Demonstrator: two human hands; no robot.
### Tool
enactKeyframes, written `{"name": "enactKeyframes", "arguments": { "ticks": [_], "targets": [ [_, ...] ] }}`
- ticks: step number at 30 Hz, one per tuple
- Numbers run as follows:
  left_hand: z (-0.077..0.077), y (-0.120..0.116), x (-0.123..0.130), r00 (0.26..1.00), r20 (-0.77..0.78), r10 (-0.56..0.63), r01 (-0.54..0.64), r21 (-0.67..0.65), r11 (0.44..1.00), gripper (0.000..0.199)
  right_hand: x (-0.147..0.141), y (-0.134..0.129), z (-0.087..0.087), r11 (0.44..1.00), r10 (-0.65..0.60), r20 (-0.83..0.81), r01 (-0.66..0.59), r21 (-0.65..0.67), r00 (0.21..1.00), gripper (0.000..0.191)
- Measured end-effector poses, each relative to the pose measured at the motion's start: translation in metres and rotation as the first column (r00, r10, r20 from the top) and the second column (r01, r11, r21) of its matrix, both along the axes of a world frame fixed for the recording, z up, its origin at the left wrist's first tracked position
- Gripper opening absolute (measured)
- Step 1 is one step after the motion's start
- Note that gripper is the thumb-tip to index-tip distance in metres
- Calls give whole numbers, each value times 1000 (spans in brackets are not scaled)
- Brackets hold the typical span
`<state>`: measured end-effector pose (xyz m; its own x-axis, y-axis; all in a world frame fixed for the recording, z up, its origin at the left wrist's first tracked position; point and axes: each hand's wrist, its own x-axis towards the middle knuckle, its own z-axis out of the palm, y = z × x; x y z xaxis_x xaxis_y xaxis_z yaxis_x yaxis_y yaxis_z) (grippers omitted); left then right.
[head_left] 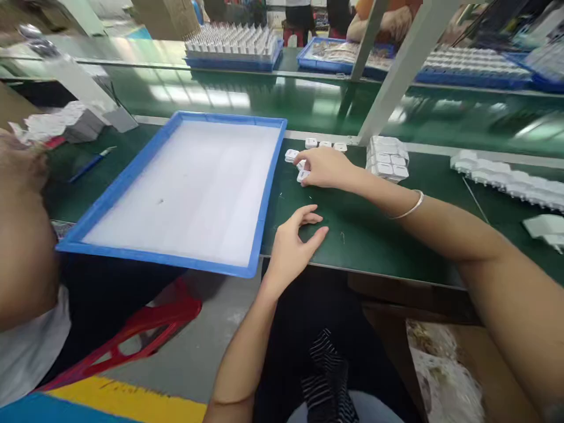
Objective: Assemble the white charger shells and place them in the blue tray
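Observation:
My right hand (328, 167), with a bangle on its wrist, is at a small group of white plastic pieces on the green bench. Its thumb and fingers close around a small white plastic piece (302, 175); another white piece (291, 155) lies just left of the fingertips. Behind the hand, several similar pieces (325, 144) rest in a row. My left hand (294, 244) hovers near the bench's front edge, its thumb and fingers apart and nothing between them. To its left is a blue-rimmed tray (257, 235) with a white bottom.
Stacked white pieces (388, 157) stand by a slanted metal post (396, 76). A row of white parts (511, 176) lies at right. Another person's arm (26, 235) is at far left, near a blue pen (92, 164). Loaded trays (233, 47) stand across the bench.

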<state>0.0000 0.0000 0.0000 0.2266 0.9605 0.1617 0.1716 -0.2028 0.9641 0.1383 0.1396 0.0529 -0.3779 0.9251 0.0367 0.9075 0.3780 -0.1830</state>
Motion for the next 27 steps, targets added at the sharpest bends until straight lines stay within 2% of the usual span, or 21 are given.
{"name": "enactKeyframes", "arguments": {
  "ticks": [9,13,18,21,23,25,26,27],
  "targets": [
    [3,-1,-3,1000,-9,6,-6,-9,1000,38,-1,-2,4,1000,11,-10,-11,-25,1000,57],
    [4,-1,-4,1000,-13,10,-10,-16,1000,37,9,-1,20,1000,-26,-135,23,-19,990,52],
    [-2,8,-7,999,-33,17,-18,-20,1000,38,46,-15,33,995,-61,-324,83,55,944,36],
    [1,8,-10,999,-47,14,-14,6,1000,37,73,-47,28,988,-114,-399,145,47,910,30],
    [8,-4,-18,997,-69,17,-10,99,995,37,87,-85,24,987,-150,-422,159,-13,894,27],
    [11,-28,-33,988,-154,31,11,265,964,41,95,-135,18,988,-154,-482,118,-104,862,23],
    [7,-43,-41,973,-227,34,51,358,932,41,96,-162,12,977,-162,-523,61,-204,837,24],
    [-1,-57,-49,955,-295,13,113,404,908,40,94,-188,2,942,-184,-571,-23,-336,800,25]
  ]
}}
